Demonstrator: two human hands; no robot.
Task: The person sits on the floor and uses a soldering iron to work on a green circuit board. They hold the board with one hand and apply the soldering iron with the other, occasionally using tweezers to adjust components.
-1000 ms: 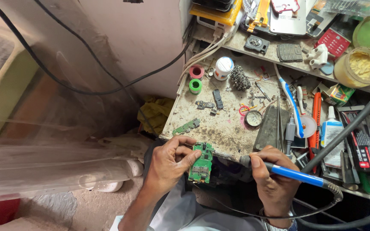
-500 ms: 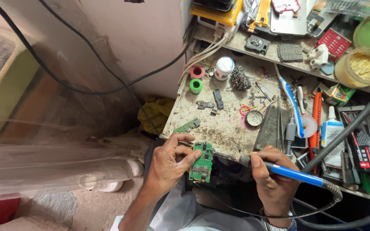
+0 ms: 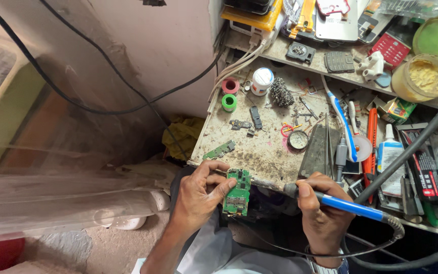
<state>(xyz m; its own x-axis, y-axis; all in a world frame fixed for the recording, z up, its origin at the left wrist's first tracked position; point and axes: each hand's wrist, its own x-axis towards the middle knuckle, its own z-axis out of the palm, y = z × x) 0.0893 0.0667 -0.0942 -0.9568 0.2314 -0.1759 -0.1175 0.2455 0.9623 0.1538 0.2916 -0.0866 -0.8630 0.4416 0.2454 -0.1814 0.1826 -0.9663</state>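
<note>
My left hand (image 3: 201, 195) grips a small green circuit board (image 3: 238, 192) by its left edge, held upright just below the front edge of the workbench (image 3: 259, 147). My right hand (image 3: 318, 205) is closed around a blue-handled soldering iron (image 3: 348, 205). Its dark front end points left toward the board, stopping a little short of the board's right side. The tip itself is hard to make out. The iron's grey cable (image 3: 381, 246) loops down and back under my right wrist.
The stained bench holds a second small green board (image 3: 219, 150), red and green tape rolls (image 3: 229, 94), a white pot (image 3: 262, 80), a wire-wool ball (image 3: 281, 93), tweezers, a toothbrush (image 3: 343, 127) and glue bottle (image 3: 390, 152). A cluttered shelf sits behind. Black cables hang left.
The soldering iron's front end has drawn back slightly to the right, away from the board. My left hand keeps the board in the same place.
</note>
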